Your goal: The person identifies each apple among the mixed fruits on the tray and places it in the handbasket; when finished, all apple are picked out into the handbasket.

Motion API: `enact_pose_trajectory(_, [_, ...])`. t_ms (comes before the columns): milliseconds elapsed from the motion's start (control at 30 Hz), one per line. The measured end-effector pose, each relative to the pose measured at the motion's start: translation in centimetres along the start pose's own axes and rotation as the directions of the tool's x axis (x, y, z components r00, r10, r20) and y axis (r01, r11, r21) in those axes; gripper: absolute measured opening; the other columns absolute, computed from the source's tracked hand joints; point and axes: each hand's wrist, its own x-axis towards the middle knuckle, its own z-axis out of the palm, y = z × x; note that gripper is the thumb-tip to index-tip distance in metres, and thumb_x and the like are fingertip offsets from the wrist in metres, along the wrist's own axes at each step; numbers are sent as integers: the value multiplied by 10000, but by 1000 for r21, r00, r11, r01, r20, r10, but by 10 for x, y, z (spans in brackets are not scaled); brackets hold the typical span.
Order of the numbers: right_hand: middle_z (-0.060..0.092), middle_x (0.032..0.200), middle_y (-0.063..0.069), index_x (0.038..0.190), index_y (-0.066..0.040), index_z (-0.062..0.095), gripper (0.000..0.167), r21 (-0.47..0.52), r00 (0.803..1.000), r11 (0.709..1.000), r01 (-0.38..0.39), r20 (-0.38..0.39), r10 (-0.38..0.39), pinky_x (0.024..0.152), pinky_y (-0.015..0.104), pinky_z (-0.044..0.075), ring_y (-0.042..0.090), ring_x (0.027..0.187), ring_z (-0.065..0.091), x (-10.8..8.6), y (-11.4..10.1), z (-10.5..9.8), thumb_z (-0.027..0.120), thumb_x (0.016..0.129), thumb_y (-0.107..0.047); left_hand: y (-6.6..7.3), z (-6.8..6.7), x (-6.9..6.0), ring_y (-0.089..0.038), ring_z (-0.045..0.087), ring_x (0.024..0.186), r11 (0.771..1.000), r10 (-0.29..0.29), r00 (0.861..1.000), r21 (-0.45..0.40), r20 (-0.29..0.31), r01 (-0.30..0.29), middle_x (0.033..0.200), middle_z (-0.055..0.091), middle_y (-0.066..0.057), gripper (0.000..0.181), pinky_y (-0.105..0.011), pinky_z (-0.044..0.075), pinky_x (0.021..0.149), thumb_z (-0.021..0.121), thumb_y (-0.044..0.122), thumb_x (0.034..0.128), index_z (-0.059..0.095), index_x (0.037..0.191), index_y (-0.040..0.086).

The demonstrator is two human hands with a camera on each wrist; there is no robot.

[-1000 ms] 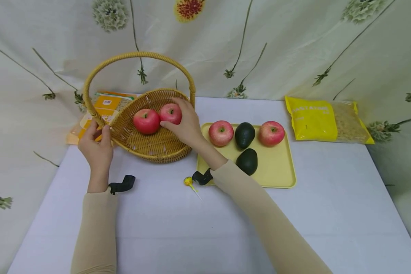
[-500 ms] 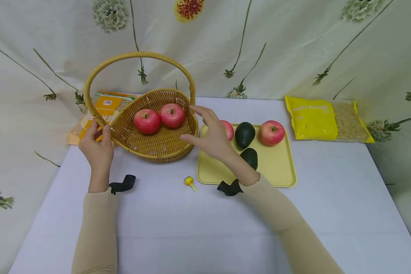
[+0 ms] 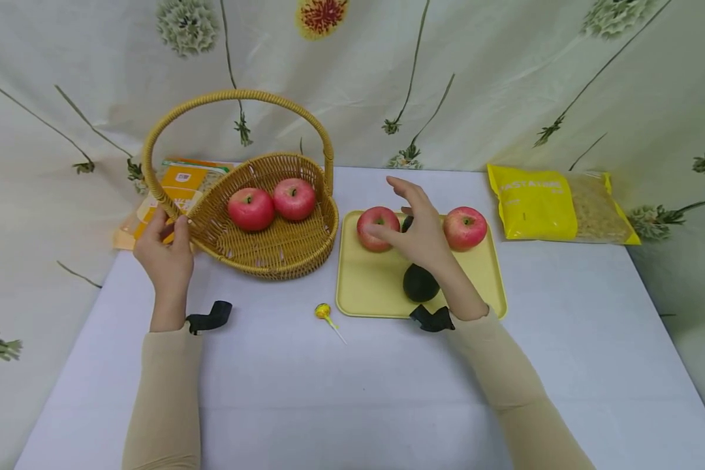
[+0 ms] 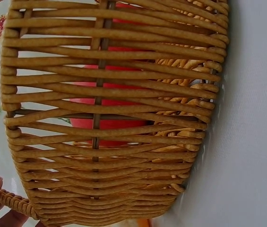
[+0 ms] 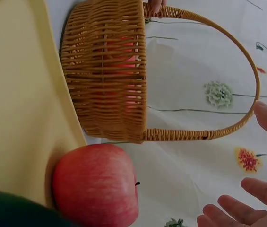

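My left hand (image 3: 166, 264) grips the left foot of the handle on a wicker basket (image 3: 252, 251). Its fingertips on the wrapped handle also show at the corner of the left wrist view. Two red apples (image 3: 250, 209) lie side by side inside the basket. My right hand (image 3: 418, 232) hovers over a yellow tray (image 3: 361, 297), fingers spread from the thumb and holding nothing. Below its thumb sits an apple (image 3: 377, 219); another apple (image 3: 465, 228) lies to its right. One avocado (image 3: 420, 284) rests near the wrist, and a second avocado is mostly hidden behind the hand.
A lollipop (image 3: 324, 312) lies on the white table in front of the tray. At the far right is a yellow pasta bag (image 3: 540, 205). An orange package (image 3: 182, 189) stands behind the basket's left side. A flowered cloth (image 3: 358, 78) hangs along the back.
My right hand has let go of the second apple in the basket and moved right, out over the tray. The left hand has stayed on the handle.
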Motion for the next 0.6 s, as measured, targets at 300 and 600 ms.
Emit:
enact_pose_trajectory(300, [417,1503,71,1476,-125,409,816,-29,999,999,-37,-2,37,1080,490,409,246,1368,411,4,19,-6,819,785,-267,1,0,-2,-140,620,1090,1000,4,1000,-6,-10,-4,1335,626,13,374,-141,528,853,549,301,991,568,1364,311])
enact_pose_trajectory(600, [416,1502,83,1481,-128,404,819,-50,998,997,-60,1,60,1070,483,409,255,1360,410,6,28,-3,818,789,-267,0,0,0,-145,628,1082,1000,18,1000,1,-15,-18,1320,635,8,359,-154,535,862,551,303,991,594,1347,299])
